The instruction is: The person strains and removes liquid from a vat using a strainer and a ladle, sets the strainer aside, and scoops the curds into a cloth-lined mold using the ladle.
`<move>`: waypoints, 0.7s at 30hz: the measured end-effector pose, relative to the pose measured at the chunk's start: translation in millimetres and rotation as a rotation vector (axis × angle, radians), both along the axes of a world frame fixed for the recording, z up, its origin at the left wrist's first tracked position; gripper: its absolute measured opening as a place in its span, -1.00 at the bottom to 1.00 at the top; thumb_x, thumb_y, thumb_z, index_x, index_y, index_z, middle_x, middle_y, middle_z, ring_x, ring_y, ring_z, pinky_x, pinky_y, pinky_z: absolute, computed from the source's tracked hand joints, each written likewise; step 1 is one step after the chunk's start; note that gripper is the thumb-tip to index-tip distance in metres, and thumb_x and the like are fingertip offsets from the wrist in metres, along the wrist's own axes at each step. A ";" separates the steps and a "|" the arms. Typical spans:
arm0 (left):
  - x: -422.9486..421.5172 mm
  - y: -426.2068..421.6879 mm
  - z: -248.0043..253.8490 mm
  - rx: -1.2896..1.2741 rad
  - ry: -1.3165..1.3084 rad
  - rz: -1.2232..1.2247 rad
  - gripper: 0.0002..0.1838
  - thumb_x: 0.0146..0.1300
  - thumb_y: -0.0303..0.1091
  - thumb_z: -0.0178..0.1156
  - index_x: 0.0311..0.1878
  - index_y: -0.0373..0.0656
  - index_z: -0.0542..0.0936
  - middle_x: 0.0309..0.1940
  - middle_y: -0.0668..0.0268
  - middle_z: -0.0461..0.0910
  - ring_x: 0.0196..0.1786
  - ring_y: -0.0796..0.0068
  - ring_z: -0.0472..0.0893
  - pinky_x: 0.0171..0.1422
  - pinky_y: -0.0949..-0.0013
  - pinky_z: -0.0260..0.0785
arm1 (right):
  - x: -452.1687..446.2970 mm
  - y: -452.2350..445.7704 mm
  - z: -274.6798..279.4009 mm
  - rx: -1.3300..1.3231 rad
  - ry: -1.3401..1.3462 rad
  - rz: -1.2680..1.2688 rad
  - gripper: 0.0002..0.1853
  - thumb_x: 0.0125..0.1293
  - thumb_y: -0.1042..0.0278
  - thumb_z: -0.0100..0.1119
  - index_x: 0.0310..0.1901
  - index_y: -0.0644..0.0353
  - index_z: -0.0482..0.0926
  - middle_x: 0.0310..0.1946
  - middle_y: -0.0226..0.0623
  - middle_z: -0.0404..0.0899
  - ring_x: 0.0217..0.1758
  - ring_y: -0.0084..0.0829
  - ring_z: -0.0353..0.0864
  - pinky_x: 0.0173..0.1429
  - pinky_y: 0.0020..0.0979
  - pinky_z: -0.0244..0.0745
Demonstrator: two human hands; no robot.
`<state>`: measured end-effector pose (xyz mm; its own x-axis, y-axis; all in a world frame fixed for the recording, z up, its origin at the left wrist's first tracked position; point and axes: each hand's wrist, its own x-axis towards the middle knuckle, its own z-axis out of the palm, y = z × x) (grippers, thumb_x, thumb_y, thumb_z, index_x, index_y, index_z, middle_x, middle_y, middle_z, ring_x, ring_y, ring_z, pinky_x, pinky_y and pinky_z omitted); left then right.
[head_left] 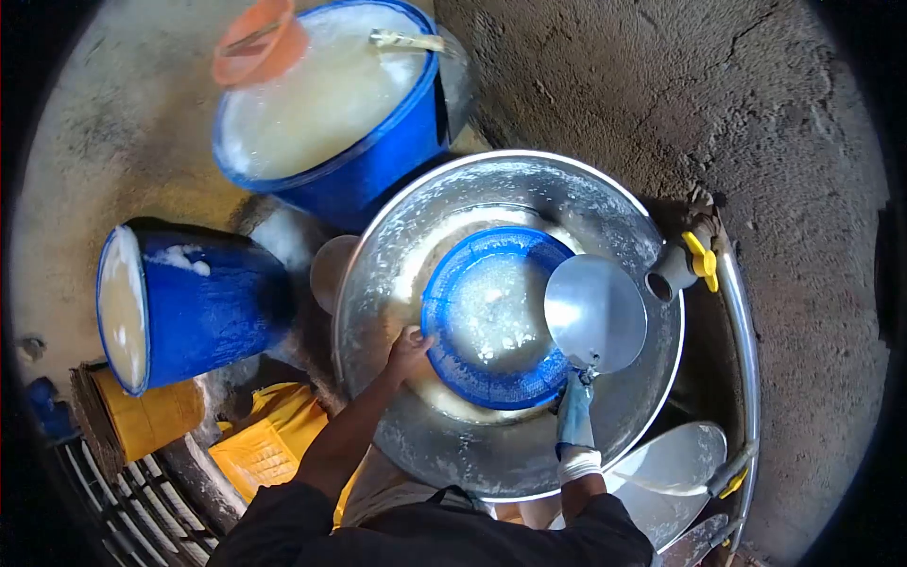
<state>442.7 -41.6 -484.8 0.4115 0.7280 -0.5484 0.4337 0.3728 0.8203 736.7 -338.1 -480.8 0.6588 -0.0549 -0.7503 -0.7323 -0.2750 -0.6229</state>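
Observation:
A round blue plastic basket (498,389) sits inside a wide metal basin (397,430). Cloudy liquid with white lumps (501,317) fills the basket. At the basket's left rim is my left hand (409,352), its fingers closed on the edge. My right hand (575,406) wears a pale blue glove with a white band at the wrist. It is wrapped round the near end of a shiny round metal scoop (595,312), which overlaps the basket's right side. The scoop's handle is mostly hidden by the glove.
A large blue barrel (354,184) of whitish liquid stands behind, with an orange bucket (260,42) at its rim. Another blue barrel (213,302) is at left, near a yellow container (269,454). Along the right run a pipe with a yellow-handled valve (699,260) and a rough wall (794,312).

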 end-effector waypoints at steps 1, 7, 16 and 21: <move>2.6 6.0 -11.3 0.034 0.344 -0.143 -0.21 0.01 -0.14 0.47 0.23 -0.32 0.32 0.05 0.01 0.51 0.03 0.22 0.58 0.05 0.31 0.49 | 15.0 -2.0 -12.6 0.012 -0.034 -0.014 -0.77 0.18 0.34 0.25 -0.13 0.14 0.51 -0.40 -0.38 0.54 -0.44 -0.52 0.49 -0.36 -0.46 0.41; 15.4 -20.1 -71.9 -0.654 0.382 0.055 -0.17 0.05 -0.05 0.37 0.34 -0.13 0.23 0.17 0.06 0.44 0.12 0.05 0.53 0.13 -0.01 0.44 | 91.9 24.0 -52.2 -0.296 -0.669 0.261 -0.60 0.24 0.28 0.26 0.04 0.27 0.42 -0.14 -0.25 0.62 -0.14 -0.45 0.61 0.00 -0.42 0.48; 18.6 -40.6 -106.0 -0.717 0.282 0.225 -0.40 0.14 -0.30 0.25 0.28 -0.05 0.36 0.20 0.26 0.45 0.20 0.14 0.48 0.19 -0.19 0.31 | 125.6 53.9 -60.5 -0.628 -0.681 0.555 -0.56 0.19 0.13 0.26 0.00 0.18 0.41 -0.26 -0.18 0.65 -0.21 -0.22 0.65 -0.11 -0.28 0.51; 20.3 -39.4 -100.9 -0.709 0.289 0.299 -0.41 0.11 -0.36 0.26 0.26 -0.07 0.38 0.16 0.25 0.47 0.19 0.16 0.48 0.18 -0.14 0.34 | 126.3 34.9 -64.5 -0.704 -0.588 0.595 -0.59 0.18 0.07 0.26 -0.06 0.14 0.44 -0.23 -0.14 0.66 -0.19 -0.19 0.67 -0.10 -0.22 0.49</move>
